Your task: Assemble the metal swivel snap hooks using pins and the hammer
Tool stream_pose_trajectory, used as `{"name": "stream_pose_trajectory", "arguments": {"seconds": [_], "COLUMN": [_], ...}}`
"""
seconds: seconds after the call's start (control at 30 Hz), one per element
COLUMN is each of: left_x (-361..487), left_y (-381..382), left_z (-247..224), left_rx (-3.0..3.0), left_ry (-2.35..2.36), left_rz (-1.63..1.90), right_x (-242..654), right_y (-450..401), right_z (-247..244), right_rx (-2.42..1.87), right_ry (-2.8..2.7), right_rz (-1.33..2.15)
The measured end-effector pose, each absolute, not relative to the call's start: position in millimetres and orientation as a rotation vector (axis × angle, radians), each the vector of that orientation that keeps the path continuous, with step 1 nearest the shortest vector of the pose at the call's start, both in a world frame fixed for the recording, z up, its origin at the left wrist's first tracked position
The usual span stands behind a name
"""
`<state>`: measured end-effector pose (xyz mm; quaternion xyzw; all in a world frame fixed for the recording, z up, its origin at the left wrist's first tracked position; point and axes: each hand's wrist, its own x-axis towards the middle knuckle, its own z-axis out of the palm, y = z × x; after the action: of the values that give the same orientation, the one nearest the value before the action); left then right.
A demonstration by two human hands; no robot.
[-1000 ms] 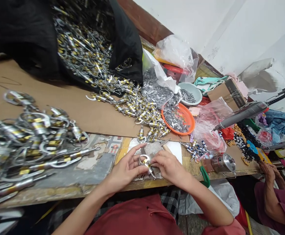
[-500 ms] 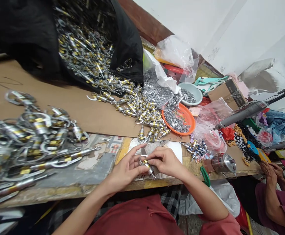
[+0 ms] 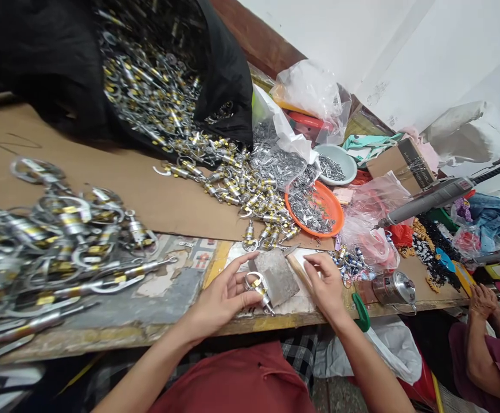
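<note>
Right hand (image 3: 328, 287) moved rightward; the metal piece (image 3: 264, 295) slants, tip pointing lower right.

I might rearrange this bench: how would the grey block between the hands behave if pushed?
The grey block looks solid, like metal or stone, so it is probably stiff and heavy for its size. Its flat, squarish shape makes rolling or tipping unlikely. Its mottled face looks worn, so it may not feel slippery.

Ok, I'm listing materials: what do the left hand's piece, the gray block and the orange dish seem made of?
The silvery piece in the left hand: probably metal, polished, given its glints. The gray block: perhaps metal or stone; its surface looks dull, scuffed. The orange dish: likely plastic, smooth, evenly coloured.
</note>
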<state>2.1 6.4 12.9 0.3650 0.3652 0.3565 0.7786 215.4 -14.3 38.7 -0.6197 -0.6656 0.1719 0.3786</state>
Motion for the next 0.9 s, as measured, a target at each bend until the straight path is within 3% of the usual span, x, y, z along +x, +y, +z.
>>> {"name": "stream_pose_trajectory", "arguments": {"seconds": [0.3,0.47,0.9], "left_x": [1.9,1.6,3.3], "left_y": [7.4,6.6,7.7], "left_z": [17.3,15.7,14.7], "left_rx": [0.789,0.806,0.751], "left_ry": [0.794,0.796,0.752], "left_rz": [0.762,0.766,0.779], "right_x": [240.1,243.2,215.7], "right_y": [-34.4,-29.3,-71.2], "right_z": [0.9,11.3,67.3], "right_rx": [-2.107,-1.897,-1.403], "right_ry": [-2.074,-1.842,-2.180], "right_rz": [0.337,0.504,0.155]}}
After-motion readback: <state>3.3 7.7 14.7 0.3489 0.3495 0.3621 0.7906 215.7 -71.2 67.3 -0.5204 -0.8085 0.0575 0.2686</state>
